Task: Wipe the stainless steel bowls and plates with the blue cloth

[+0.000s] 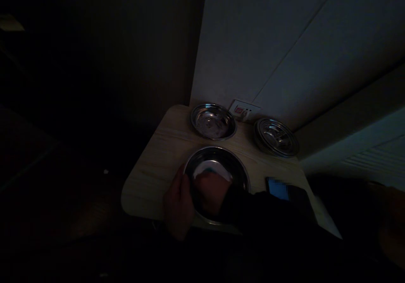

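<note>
A shiny metal bowl (242, 169) sits near the front edge of the small wooden table (142, 186). My left hand (179, 207) grips its left rim, thumb along the side. Inside the bowl, my right hand (211, 188) is pressed down toward the bottom with fingers closed. Pale and teal patches show just beyond that hand; whether they are a cloth or a reflection is too dark to tell. My right fingertips are hidden. Behind, a second shallow metal bowl (211, 122) rests against the wall.
A stack of metal bowls (276, 137) stands at the back right of the table. A phone (278, 189) with a lit screen lies right of the bowl, beside my dark sleeve. A wall socket (243, 110) is set low behind the table. Surroundings are very dark.
</note>
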Demonstrator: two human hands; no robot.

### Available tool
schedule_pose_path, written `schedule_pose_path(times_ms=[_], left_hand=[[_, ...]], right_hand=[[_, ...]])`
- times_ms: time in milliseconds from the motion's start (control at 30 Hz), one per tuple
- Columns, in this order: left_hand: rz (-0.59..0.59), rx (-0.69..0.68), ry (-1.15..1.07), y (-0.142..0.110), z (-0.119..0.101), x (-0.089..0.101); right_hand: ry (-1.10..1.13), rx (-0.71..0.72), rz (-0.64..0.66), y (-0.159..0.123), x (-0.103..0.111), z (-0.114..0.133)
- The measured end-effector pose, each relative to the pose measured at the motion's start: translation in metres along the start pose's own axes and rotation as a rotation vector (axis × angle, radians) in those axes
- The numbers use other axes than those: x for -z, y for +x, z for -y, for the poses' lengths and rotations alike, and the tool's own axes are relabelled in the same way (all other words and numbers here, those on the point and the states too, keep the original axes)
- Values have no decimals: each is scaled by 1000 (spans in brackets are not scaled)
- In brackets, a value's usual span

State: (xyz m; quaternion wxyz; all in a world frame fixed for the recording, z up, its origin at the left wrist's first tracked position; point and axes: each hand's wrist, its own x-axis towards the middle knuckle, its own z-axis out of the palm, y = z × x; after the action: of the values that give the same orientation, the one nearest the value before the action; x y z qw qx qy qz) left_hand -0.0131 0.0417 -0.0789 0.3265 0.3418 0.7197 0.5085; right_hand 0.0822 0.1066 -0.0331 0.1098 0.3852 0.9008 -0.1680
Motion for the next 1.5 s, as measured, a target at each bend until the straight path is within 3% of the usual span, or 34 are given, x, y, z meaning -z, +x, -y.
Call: schedule_pose_path(times_ms=[100,233,300,500,567,733,933,1067,1233,1367,1500], left_hand=[[33,-13,-35,0,1,1],[73,-51,-24,6,-1,3],[49,-56,-12,7,-1,3],[-23,42,21,1,-2,-1],[13,45,17,1,-3,-1],[107,-47,-6,7,-1,1],[32,-42,-21,4,-1,-3],[-42,4,14,3,-4,-4],[-69,59,35,0,-7,-5],[-64,32,6,0,-5,-6],[29,17,-11,6,-2,-4]], right_hand=[[14,23,-1,-4,-3,1],[-6,-165,-125,17,2,-2],[0,-186,-132,22,4,-3],[79,140,121,-17,-2,-6],[60,156,123,-23,-3,-5],[0,-84,-94,1,2,-2],[25,-321,-197,28,4,-19],[117,-173,-104,21,0,-10],[150,66,99,-16,3,-11],[115,99,164,-32,8,-18],[161,-6,41,-15,7,-7]])
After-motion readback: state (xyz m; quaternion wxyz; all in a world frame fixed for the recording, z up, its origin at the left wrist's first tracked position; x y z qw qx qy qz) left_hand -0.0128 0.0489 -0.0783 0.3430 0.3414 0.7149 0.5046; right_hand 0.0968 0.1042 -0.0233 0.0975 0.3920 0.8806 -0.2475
